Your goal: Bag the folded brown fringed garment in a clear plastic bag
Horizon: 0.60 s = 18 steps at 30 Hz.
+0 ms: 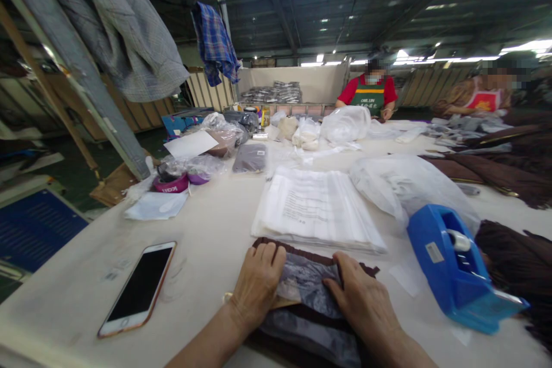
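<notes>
From where I stood, a phone [138,290] lay face up on the pale worktop [207,230], at about nine o'clock from the person's hands. The left hand [257,283] rested flat, fingers together and curled over the far edge of a dark brown folded garment in a clear plastic bag [308,299], which sat at the near edge of the worktop right in front of the person. The right hand [360,299] lay just beside it on the same bundle, fingers pressed down on the film; neither grip pinched anything, both simply bore down.

It looked to me like the flattening or folding stage of bagging, with the bag's flap being smoothed over the cloth. The next move would call for holding the fold with one hand while the other freed itself.

At twelve o'clock lay a stack of empty clear bags [317,210]. At three o'clock stood a blue tape dispenser [457,270], near the right hand but not touching it. More brown garments [515,267] lay beyond.
</notes>
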Each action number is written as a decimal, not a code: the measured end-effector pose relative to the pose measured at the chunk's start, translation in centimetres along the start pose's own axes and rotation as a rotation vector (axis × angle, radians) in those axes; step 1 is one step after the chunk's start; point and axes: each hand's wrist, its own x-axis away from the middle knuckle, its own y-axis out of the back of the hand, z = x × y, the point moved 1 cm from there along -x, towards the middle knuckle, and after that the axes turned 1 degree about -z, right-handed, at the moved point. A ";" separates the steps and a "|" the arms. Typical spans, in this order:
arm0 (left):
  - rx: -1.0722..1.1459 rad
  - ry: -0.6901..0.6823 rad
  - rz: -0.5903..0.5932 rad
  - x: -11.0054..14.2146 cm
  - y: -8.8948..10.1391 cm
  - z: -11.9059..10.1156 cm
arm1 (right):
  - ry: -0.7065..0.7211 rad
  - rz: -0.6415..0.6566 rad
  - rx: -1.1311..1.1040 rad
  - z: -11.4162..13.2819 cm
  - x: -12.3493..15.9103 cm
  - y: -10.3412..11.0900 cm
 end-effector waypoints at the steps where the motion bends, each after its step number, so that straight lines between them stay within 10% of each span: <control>1: -0.019 -0.140 -0.040 0.1 -0.3 0.1 | 0.094 -0.084 0.056 0.1 0.1 0.2; 5: -0.023 -0.464 -0.146 0.3 -1.8 0.8 | 0.494 -0.333 0.100 1.6 0.9 1.1; 13: 0.150 -0.427 0.039 -0.2 -1.6 1.7 | 0.794 -0.348 0.363 1.3 2.1 -2.3; 18: 0.311 -0.333 -0.077 0.6 -2.3 1.2 | 0.829 -0.350 0.395 -0.2 2.3 -2.4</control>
